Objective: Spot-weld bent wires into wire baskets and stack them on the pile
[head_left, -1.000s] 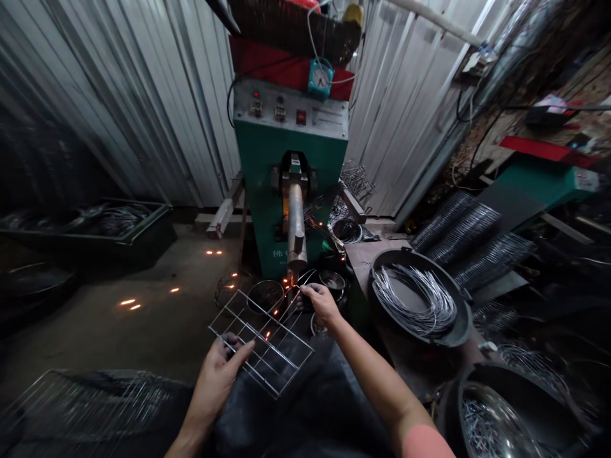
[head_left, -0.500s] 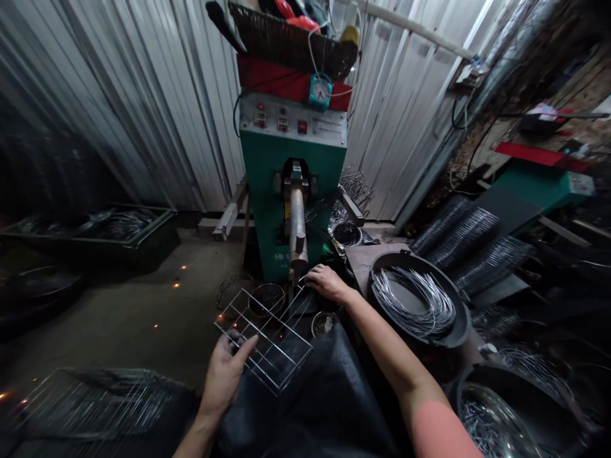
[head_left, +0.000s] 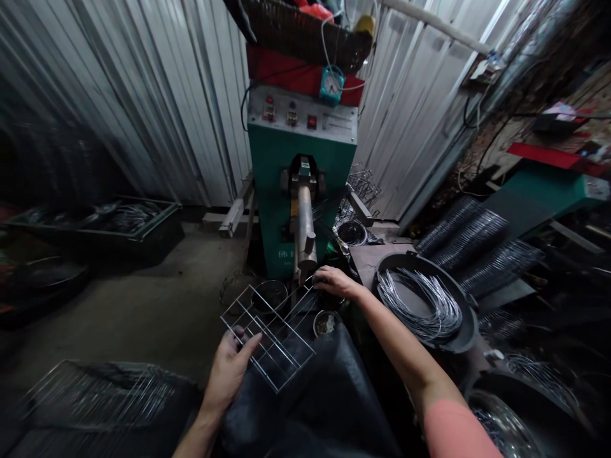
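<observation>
My left hand (head_left: 229,375) grips the near edge of a rectangular wire grid (head_left: 267,340), which is held tilted over my black apron (head_left: 310,401). My right hand (head_left: 337,283) is at the far end of the grid, its fingers on the wires right beside the lower tip of the welder's metal electrode arm (head_left: 305,226). That arm projects from a green spot-welding machine (head_left: 296,178). A dark round bowl (head_left: 270,296) shows through the grid, and a small bowl of scraps (head_left: 324,323) sits just below my right hand.
To the right, a black round tub (head_left: 470,331) holds bent wire, with stacked wire rings (head_left: 477,242) behind it. Finished wire grids (head_left: 100,394) lie at lower left. A crate of wire (head_left: 95,232) sits on the concrete floor (head_left: 143,318) before a corrugated metal wall (head_left: 143,102).
The sparks around the electrode and on the floor have gone. My right hand has moved up closer to the machine, and the grid has shifted slightly with it.
</observation>
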Demonstrator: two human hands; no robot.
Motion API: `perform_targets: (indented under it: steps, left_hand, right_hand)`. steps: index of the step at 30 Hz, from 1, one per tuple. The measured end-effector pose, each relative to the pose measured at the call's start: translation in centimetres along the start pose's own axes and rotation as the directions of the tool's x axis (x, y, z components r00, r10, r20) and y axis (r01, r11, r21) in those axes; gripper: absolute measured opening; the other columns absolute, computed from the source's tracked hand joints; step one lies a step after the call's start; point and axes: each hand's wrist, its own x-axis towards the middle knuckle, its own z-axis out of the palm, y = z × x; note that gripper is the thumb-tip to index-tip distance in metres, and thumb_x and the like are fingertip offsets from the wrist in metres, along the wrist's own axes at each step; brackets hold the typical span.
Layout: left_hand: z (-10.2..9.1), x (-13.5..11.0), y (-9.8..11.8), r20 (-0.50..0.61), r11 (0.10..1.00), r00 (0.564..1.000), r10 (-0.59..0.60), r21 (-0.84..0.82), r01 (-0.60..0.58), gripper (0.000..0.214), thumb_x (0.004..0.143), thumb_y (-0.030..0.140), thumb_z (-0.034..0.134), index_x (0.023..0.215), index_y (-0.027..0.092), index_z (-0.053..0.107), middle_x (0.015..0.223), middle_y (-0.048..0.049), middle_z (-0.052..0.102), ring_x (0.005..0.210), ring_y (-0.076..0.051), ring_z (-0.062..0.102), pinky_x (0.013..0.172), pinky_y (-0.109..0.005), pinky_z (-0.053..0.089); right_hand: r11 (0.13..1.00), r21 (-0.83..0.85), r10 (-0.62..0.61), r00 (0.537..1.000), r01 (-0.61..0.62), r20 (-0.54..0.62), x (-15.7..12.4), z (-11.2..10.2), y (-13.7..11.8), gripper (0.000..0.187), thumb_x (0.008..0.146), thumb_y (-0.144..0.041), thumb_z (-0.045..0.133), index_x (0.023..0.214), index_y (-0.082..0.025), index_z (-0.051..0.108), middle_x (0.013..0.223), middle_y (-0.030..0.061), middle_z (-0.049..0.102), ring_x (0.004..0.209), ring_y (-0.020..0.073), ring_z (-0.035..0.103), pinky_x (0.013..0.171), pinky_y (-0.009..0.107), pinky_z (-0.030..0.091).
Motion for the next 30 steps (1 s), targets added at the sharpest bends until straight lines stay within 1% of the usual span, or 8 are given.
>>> perform_targets:
  steps: [5,8,13,17,20,23,27,30]
  left_hand:
    - [0.0,0.1,-0.2,-0.005,1.000,1.000,-0.014,-0.007,0.014,0.046,0.052,0.047,0.074,0.079,0.019,0.051,0.063,0.0053,0.049,0.058,-0.010,0.047,0.057,-0.023,0.040]
    - [0.2,-0.1,-0.1,-0.021,0.998,0.999,-0.032,-0.061,0.030,0.049,0.049,0.047,0.076,0.080,0.019,0.050,0.064,0.0060,0.049,0.057,-0.010,0.047,0.056,-0.023,0.040]
    - [0.1,-0.1,0.0,-0.059,0.999,0.998,0.004,-0.048,-0.007,0.050,0.048,0.046,0.077,0.080,0.018,0.050,0.062,0.0066,0.047,0.056,-0.009,0.045,0.055,-0.022,0.038]
    - [-0.2,0.9,0.0,-0.066,0.996,0.997,0.038,-0.080,-0.043,0.049,0.046,0.044,0.078,0.077,0.018,0.051,0.062,0.0060,0.049,0.058,-0.009,0.046,0.058,-0.022,0.039]
    - [-0.2,1.7,0.2,-0.066,0.992,0.998,0.015,-0.124,-0.023,0.053,0.042,0.043,0.080,0.077,0.017,0.051,0.061,0.0062,0.049,0.058,-0.009,0.046,0.058,-0.023,0.039]
    - [-0.2,2.1,0.6,-0.052,0.985,0.998,-0.038,-0.167,0.028,0.057,0.036,0.043,0.081,0.076,0.016,0.050,0.059,0.0068,0.049,0.055,-0.008,0.045,0.057,-0.022,0.038]
    - [-0.1,2.1,1.2,-0.039,0.976,0.996,-0.078,-0.208,0.069,0.060,0.031,0.040,0.083,0.074,0.015,0.049,0.058,0.0074,0.048,0.054,-0.007,0.044,0.056,-0.020,0.037]
    - [-0.1,2.3,1.7,-0.050,0.977,0.996,-0.071,-0.203,0.060,0.061,0.032,0.039,0.083,0.078,0.015,0.050,0.061,0.0073,0.049,0.056,-0.007,0.046,0.057,-0.019,0.038]
  right_hand:
    - [0.997,0.007,0.079,0.997,-0.079,-0.011,-0.2,0.4,-0.1,0.010,0.079,-0.025,0.061,0.086,-0.020,0.066,0.086,0.0033,0.060,0.082,0.0152,0.055,0.074,0.025,0.042]
    - [0.993,-0.012,0.118,0.993,-0.119,-0.021,-0.3,0.7,-0.1,0.011,0.079,-0.025,0.061,0.088,-0.019,0.065,0.086,0.0041,0.061,0.081,0.0153,0.056,0.074,0.025,0.042]
    - [0.993,-0.045,0.105,0.993,-0.107,-0.055,-0.2,1.1,-0.3,0.012,0.080,-0.025,0.061,0.089,-0.019,0.065,0.087,0.0047,0.062,0.083,0.0157,0.057,0.075,0.025,0.043]
    - [0.988,-0.075,0.130,0.987,-0.138,-0.096,0.5,1.4,-0.3,0.010,0.079,-0.022,0.061,0.087,-0.016,0.065,0.086,0.0061,0.063,0.081,0.0163,0.058,0.073,0.025,0.043]
    - [0.981,-0.096,0.159,0.981,-0.170,-0.114,1.2,1.5,-0.4,0.010,0.078,-0.022,0.063,0.085,-0.016,0.066,0.084,0.0062,0.063,0.079,0.0160,0.059,0.071,0.024,0.043]
    - [0.975,-0.104,0.184,0.976,-0.196,-0.114,1.8,1.6,-0.4,0.011,0.078,-0.022,0.063,0.086,-0.015,0.066,0.086,0.0069,0.064,0.080,0.0158,0.060,0.072,0.024,0.043]
    - [0.975,-0.062,0.208,0.973,-0.215,-0.104,2.3,1.4,-0.4,0.013,0.078,-0.022,0.063,0.088,-0.015,0.067,0.088,0.0064,0.065,0.082,0.0152,0.061,0.073,0.023,0.044]
    - [0.982,0.019,0.189,0.973,-0.188,-0.135,2.0,1.4,-0.5,0.011,0.076,-0.023,0.065,0.085,-0.016,0.068,0.087,0.0053,0.065,0.083,0.0147,0.061,0.075,0.023,0.045]
